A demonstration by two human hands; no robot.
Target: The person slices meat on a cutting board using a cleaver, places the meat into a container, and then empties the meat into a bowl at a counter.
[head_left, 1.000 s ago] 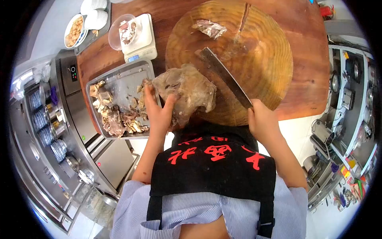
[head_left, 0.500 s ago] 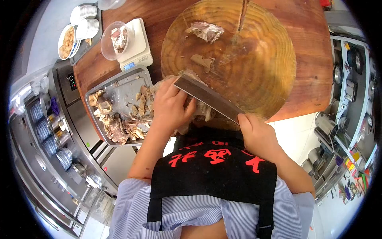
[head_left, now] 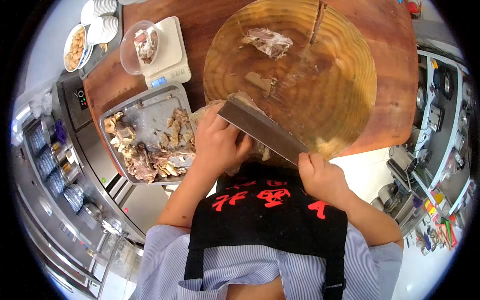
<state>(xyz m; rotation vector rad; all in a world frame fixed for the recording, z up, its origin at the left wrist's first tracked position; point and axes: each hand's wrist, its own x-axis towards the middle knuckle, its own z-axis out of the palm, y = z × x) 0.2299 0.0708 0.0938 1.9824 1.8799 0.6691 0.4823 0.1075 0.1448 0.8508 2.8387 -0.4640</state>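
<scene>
Dark steel: the cleaver [head_left: 265, 130], its handle closed in the right hand [head_left: 320, 175], lies slantwise over the large meat piece [head_left: 247, 100]. The left hand [head_left: 217, 137] is laid on that piece with fingers bent; the fingertips are partly hidden, so how tightly they close cannot be told. The bright edge faces the left hand and the apron [head_left: 267, 220], the thumb lying just beside it; whether steel touches meat is unclear. Good practice here, as judged: tuck thumb and fingertips behind the knuckles, press the piece flat, and draw the blade in long, even strokes. The meat sits at the near left rim of the round chopping block [head_left: 345, 90]; full support by the wood should steady the cut. Beyond lie a small slice [head_left: 260, 82] and a whitish scrap [head_left: 268, 42]. Left: the metal tray [head_left: 147, 117] of pieces; above it, the scale [head_left: 172, 47].
</scene>
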